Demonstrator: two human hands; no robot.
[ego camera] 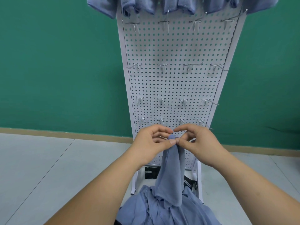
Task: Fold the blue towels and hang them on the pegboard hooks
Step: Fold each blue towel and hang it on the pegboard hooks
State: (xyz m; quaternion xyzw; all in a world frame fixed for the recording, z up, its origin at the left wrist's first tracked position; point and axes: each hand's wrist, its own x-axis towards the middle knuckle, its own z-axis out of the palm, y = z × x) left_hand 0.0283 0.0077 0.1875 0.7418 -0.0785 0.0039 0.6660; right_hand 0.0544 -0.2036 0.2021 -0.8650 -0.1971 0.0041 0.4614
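Pinches bunched top corner of soft blue cloth towel (170, 176) with left hand (152, 142) and right hand (199, 142), thumbs and forefingers curled on it, low before white perforated metal pegboard (175, 85). Trails down into heap of blue towels (146, 208). Shows folded blue towels (146, 5) draped over top-row wire hooks (162, 67).

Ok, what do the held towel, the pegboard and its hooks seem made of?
Towel: soft matte blue cloth, perhaps microfibre; it drapes limply. Pegboard: probably painted sheet metal, smooth pale grey, evenly punched. Hooks: thin shiny wire, likely steel.
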